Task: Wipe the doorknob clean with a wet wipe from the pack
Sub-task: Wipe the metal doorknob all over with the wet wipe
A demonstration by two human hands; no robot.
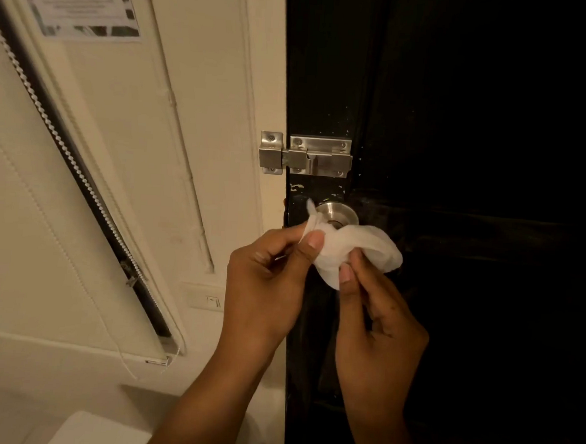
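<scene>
Currently: crumpled white wet wipe point(344, 250) at round brushed-metal doorknob point(338, 213).
Your left hand point(269, 278) and right hand point(378, 326) each pinch the wipe, near the black door point(462, 129).

A dark door point(479, 130) stands shut against a cream frame point(259, 82), and it carries everything here. Fixed to its left edge is a steel slide bolt point(319, 156), its keeper plate point(271, 153) screwed onto the frame just beside it. Below the bolt a round metal doorknob point(338, 213) sticks out from the door, with a white wet wipe point(348, 249) draped against its lower side. Small pale chips mark the paint between bolt and knob.
</scene>
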